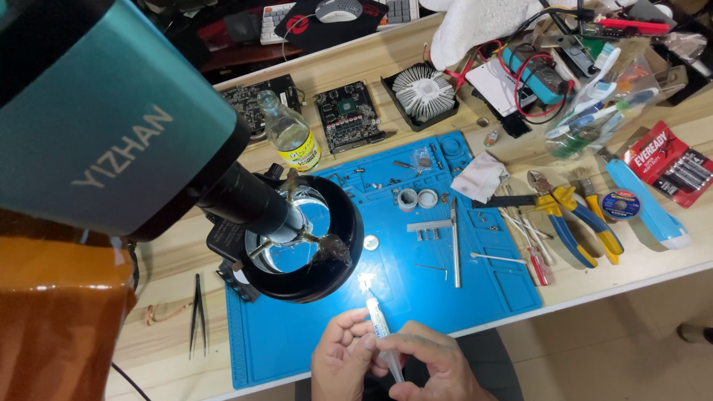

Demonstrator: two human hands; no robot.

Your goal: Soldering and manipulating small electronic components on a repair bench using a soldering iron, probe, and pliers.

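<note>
Both my hands meet at the bottom centre over the front edge of a blue work mat (pixel 416 289). My left hand (pixel 343 356) and my right hand (pixel 434 364) together grip a thin white syringe-like tube (pixel 379 327). Its tip points up and away toward a small bright part (pixel 365 280) lit on the mat. A microscope with a teal body (pixel 111 126) and a black ring light (pixel 304 245) hangs over the mat's left side.
Black tweezers (pixel 197 315) lie left of the mat. A glass bottle (pixel 291 134), circuit boards (pixel 349 115) and a finned heatsink (pixel 423 89) sit behind it. Pliers (pixel 575 223), a screwdriver (pixel 538 263), cotton swabs and a battery pack (pixel 672 163) lie to the right.
</note>
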